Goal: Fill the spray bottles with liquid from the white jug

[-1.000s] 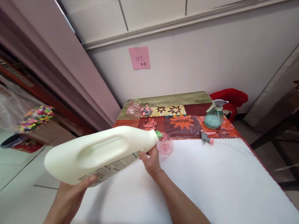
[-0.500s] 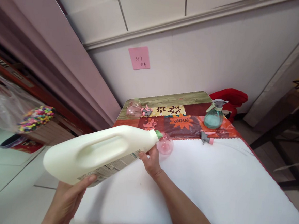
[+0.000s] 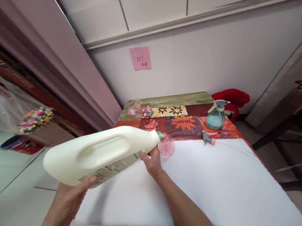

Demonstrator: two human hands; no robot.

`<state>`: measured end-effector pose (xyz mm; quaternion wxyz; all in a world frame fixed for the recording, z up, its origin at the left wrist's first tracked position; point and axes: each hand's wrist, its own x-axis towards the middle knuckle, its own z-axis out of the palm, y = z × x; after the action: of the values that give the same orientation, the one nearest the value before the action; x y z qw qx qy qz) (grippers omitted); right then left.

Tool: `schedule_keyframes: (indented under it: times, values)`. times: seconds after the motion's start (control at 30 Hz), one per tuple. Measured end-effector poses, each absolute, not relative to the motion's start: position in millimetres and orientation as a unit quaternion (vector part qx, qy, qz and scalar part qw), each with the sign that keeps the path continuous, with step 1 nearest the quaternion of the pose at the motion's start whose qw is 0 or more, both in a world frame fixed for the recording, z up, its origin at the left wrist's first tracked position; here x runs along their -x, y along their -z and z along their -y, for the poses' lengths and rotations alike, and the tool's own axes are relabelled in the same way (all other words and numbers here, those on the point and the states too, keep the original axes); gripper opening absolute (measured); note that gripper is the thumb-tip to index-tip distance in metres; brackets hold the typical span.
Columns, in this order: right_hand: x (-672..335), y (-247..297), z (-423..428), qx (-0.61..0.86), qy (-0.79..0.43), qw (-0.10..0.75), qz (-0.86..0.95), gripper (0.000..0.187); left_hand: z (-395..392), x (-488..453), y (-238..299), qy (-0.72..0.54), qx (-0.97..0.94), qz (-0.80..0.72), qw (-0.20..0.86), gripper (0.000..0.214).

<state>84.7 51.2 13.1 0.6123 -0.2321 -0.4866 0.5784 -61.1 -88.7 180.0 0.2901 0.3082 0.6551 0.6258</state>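
A big cream-white jug (image 3: 99,153) with a moulded handle and a green spout lies tilted on its side above the near left corner of the table. My left hand (image 3: 67,203) cups its base from below. My right hand (image 3: 152,161) grips its neck. The spout points into a small clear pink bottle (image 3: 167,145) that stands on the white cloth (image 3: 213,186) without a top.
A teal spray bottle (image 3: 215,116) stands at the far right of the patterned tablecloth (image 3: 183,124). A loose grey and pink spray head (image 3: 207,139) lies near it. Another pink spray bottle (image 3: 137,111) lies at the far left corner. A red cushion (image 3: 232,97) sits behind the table.
The jug's base has sunk and drifted very slightly to the left. Both hands keep their hold.
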Motion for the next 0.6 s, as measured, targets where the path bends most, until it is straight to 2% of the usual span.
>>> schedule_keyframes:
  times: [0.23, 0.47, 0.6]
  values:
    - [-86.2, -16.1, -51.0, 0.235, -0.57, 0.614, 0.493, 0.051, 88.5, 59.8, -180.5, -0.622, -0.303, -0.662, 0.287, 0.096]
    - [-86.9, -17.6, -50.5, 0.237, -0.574, 0.611, 0.491, 0.053, 86.7, 50.4, -187.4, -0.629, -0.306, -0.658, 0.28, 0.085]
    - [-87.2, -19.1, -50.3, 0.242, -0.572, 0.612, 0.49, 0.052, 84.8, 46.4, -190.7, -0.637, -0.287, -0.663, 0.268, 0.086]
